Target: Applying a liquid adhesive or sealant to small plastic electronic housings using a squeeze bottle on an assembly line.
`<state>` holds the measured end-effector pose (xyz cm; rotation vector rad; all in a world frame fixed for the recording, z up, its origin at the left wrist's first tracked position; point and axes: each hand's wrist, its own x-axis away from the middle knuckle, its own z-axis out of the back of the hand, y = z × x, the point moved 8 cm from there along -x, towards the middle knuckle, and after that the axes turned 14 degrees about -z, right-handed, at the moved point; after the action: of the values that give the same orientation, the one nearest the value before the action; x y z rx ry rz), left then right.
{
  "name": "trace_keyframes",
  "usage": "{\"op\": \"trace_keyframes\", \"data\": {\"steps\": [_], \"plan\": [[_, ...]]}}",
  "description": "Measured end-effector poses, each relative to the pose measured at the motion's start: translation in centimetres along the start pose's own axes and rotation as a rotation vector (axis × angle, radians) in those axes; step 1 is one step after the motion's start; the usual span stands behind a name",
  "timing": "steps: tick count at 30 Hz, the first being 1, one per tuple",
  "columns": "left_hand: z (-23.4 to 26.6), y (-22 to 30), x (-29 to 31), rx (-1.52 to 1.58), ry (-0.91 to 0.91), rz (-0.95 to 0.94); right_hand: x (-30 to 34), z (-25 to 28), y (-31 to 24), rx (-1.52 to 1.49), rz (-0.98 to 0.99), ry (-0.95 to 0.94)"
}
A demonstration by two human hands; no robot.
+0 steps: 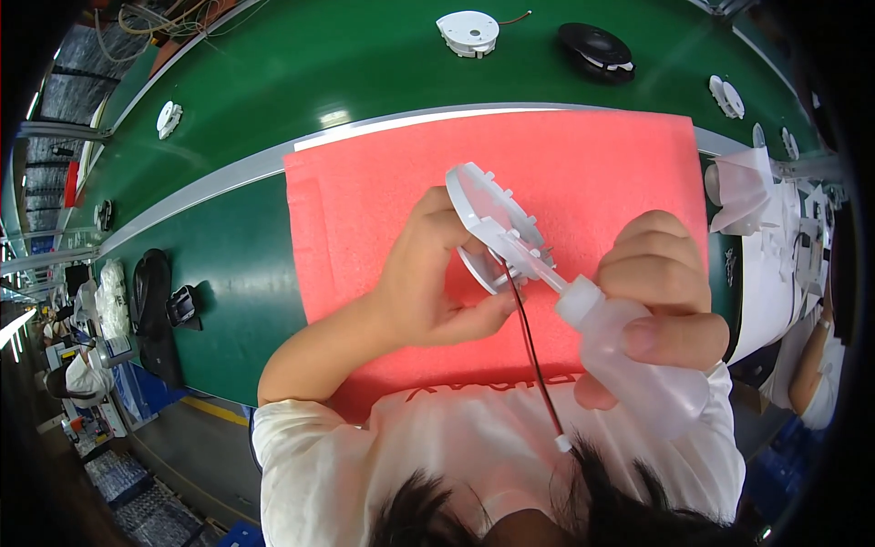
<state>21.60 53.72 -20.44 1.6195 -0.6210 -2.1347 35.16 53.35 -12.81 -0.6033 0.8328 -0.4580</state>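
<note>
My left hand [419, 278] grips a white round plastic housing [492, 214], tilted on its edge above the pink foam mat [365, 173]. A thin dark red and black cable [531, 351] hangs from the housing and ends in a small white connector [563, 443]. In my right hand [661, 287] is a translucent squeeze bottle [643, 383], its fingers wrapped round the body. The bottle's narrow nozzle [545, 272] points up and left to the edge of the housing. Whether the tip touches it is hard to tell.
Beyond the mat, a green surface [319, 55] carries a white housing with a cable [468, 34], a black round unit [596, 50] and smaller white parts [726, 97]. A black strap-like item [153, 314] lies at the left. Translucent bags [743, 187] stand at the right, near another person's arm [809, 365].
</note>
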Motion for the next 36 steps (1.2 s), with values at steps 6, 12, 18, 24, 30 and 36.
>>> {"op": "trace_keyframes", "data": {"steps": [6,12,18,24,30,36], "plan": [[-0.4,0.1,0.0,-0.013,-0.036,0.000,0.4,0.1,0.2,0.030,0.063,0.040],[-0.9,-0.7,0.4,0.046,-0.008,0.049,1.2,0.1,0.9,0.052,0.065,0.021],[-1.0,-0.9,0.4,0.053,0.005,0.021,1.6,-0.1,1.3,0.056,0.032,0.053],[-0.8,-1.1,0.3,0.382,0.076,0.237,1.4,-0.2,0.9,0.069,0.026,0.052],[-0.2,-1.5,0.8,0.599,0.253,0.388,1.4,0.1,0.4,-0.016,0.143,0.200],[0.6,-1.9,1.2,0.597,0.316,0.473,1.0,-0.5,0.3,0.039,0.066,0.057]]}}
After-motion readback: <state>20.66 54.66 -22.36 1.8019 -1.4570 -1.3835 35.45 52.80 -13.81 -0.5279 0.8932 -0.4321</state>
